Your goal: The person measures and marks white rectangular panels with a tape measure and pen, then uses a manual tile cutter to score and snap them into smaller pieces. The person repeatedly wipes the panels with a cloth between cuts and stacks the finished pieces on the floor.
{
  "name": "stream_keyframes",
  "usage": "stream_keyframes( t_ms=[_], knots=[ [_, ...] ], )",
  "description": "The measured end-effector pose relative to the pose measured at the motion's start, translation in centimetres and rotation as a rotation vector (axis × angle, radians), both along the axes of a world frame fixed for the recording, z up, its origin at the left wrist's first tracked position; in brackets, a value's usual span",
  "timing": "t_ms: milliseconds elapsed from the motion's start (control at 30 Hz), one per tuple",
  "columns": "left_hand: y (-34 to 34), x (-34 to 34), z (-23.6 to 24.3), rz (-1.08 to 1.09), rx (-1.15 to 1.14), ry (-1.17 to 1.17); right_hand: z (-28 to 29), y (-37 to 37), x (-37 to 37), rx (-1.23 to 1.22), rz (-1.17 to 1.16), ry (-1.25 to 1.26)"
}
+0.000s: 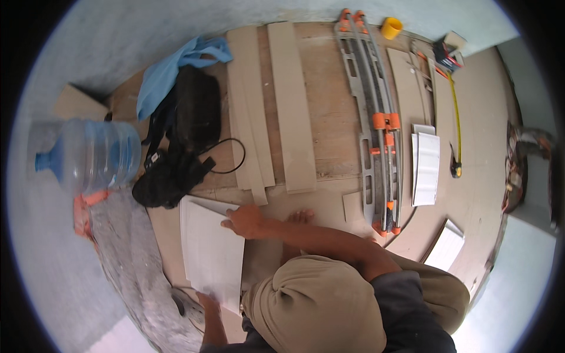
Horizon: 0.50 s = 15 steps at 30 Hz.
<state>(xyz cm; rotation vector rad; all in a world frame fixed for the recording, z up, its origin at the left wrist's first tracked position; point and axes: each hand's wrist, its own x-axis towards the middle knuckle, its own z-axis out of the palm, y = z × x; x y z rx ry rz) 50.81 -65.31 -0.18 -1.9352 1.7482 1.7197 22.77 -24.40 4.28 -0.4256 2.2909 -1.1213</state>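
Note:
A large white rectangular tile [212,250] stands tilted at the left of my body, with at least one more edge showing behind its left side. My right hand [246,222] reaches across and grips its upper right corner, thumb and fingers closed at the edge. At the tile's lower edge is my left hand [208,301], closed around it, its fingers partly hidden. Just beyond the tile lie a black strapped bag [199,109] and a dark cloth bundle [162,182].
Long beige strips [291,106] lie ahead. An orange-and-grey manual tile cutter [385,122] stretches along the right, beside cut white tile pieces [426,167] and a yellow tape measure [456,169]. A blue water jug [97,156] lies by the left wall. A yellow cup [391,28] stands far off.

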Motion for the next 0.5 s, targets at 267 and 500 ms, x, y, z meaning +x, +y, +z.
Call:
stream_keyframes(
  t_ms=[267, 500],
  knots=[
    [6.2, -8.9, 11.3, -0.02, -0.36, 0.124, 4.5, 6.1, 0.7, -0.278, -0.102, 0.09],
    [15.7, -23.8, 18.9, -0.385, -0.209, 0.597, 8.6, 18.6, -5.2, -0.128, -0.355, 0.228]
  ],
)
